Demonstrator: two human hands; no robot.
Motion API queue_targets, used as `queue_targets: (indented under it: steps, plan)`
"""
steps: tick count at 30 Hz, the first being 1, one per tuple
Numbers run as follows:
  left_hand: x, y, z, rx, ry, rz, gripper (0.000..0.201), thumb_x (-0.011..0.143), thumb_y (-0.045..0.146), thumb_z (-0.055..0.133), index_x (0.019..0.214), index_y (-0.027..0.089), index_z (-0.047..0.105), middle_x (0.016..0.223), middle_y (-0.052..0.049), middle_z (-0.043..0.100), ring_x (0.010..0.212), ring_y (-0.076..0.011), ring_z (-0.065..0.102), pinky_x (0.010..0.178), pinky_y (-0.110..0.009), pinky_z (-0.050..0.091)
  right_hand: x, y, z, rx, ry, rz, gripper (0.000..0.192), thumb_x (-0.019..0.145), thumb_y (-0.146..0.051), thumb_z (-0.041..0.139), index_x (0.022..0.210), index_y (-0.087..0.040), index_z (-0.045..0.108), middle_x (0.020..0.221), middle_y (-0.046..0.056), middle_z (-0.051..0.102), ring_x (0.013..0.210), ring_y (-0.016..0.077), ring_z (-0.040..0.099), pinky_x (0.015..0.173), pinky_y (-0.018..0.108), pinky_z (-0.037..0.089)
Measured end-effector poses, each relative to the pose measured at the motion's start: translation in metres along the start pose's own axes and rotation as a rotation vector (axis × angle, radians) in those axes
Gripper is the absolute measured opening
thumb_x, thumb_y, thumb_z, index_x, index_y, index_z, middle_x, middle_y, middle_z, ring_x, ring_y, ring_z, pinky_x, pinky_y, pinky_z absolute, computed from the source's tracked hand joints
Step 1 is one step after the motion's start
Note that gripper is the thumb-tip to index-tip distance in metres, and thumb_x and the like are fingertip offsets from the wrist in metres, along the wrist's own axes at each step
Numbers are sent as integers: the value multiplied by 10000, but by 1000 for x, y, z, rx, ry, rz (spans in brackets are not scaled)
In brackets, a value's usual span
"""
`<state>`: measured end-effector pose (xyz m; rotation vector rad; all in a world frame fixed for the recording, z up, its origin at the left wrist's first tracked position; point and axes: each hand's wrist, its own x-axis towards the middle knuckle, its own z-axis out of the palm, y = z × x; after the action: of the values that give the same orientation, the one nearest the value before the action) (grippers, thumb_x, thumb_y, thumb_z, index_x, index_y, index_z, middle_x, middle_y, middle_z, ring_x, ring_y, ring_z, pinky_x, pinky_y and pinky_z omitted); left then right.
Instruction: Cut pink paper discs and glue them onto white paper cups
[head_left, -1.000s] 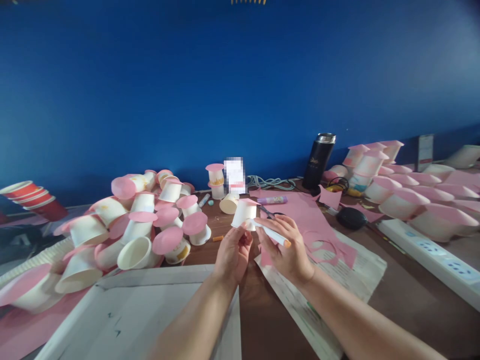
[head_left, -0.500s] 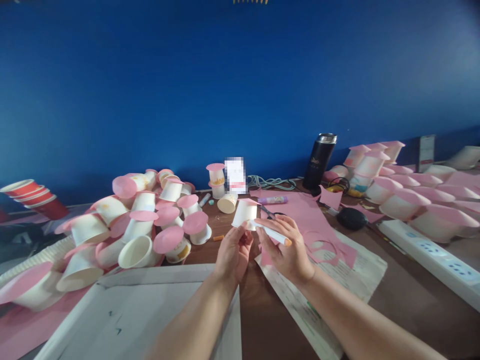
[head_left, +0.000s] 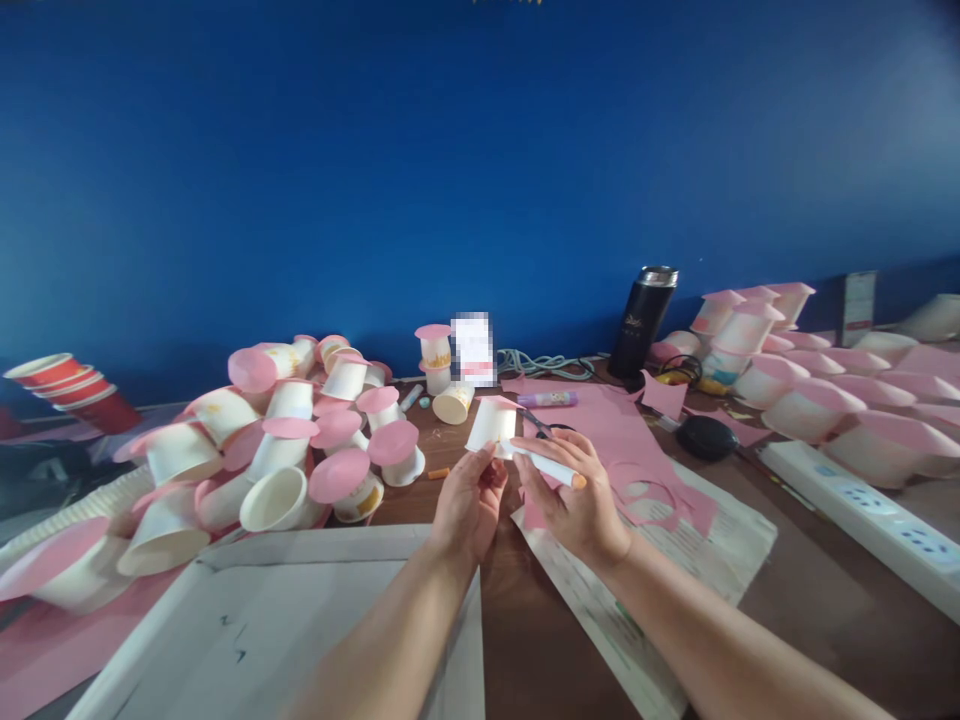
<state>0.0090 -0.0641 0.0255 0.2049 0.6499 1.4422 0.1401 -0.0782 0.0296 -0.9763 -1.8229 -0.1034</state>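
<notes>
Paper cups capped with pink discs (head_left: 285, 450) lay heaped across the left of the frame, smooth white cones tipped every way, and a second crowd of capped cups (head_left: 817, 395) filled the right edge; judging by those piles, most of the batch looked finished. Below them, at lower left, sat a flat white cardboard tray (head_left: 300, 620), matte and scuffed. Right of centre the pink paper sheet (head_left: 622, 440) showed round holes where discs had been cut out, so little stock seemed left. A black steel flask (head_left: 641, 320) stood upright behind it against the blue wall.

At centre, my left hand (head_left: 466, 505) pinched the rim of one upturned paper cup (head_left: 491, 425), a pink disc already on its base. My right hand (head_left: 574, 505) was closed round a white glue stick (head_left: 544, 466) with an orange end, its tip touching the cup's lower edge. This cup, I judged, was partway glued.
</notes>
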Motion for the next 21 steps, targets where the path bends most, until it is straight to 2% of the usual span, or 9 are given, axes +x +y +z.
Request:
queue_targets:
  steps: [21]
  plan:
    - [4, 0, -3, 11, -27, 27, 142, 793, 24, 641, 668, 90, 632, 667, -15, 604, 603, -59, 589, 612, -147, 519, 0, -4, 0, 10, -41, -21, 215, 920, -182, 556, 1099, -241, 660, 1016, 44, 763, 864, 188, 706, 946, 426, 410]
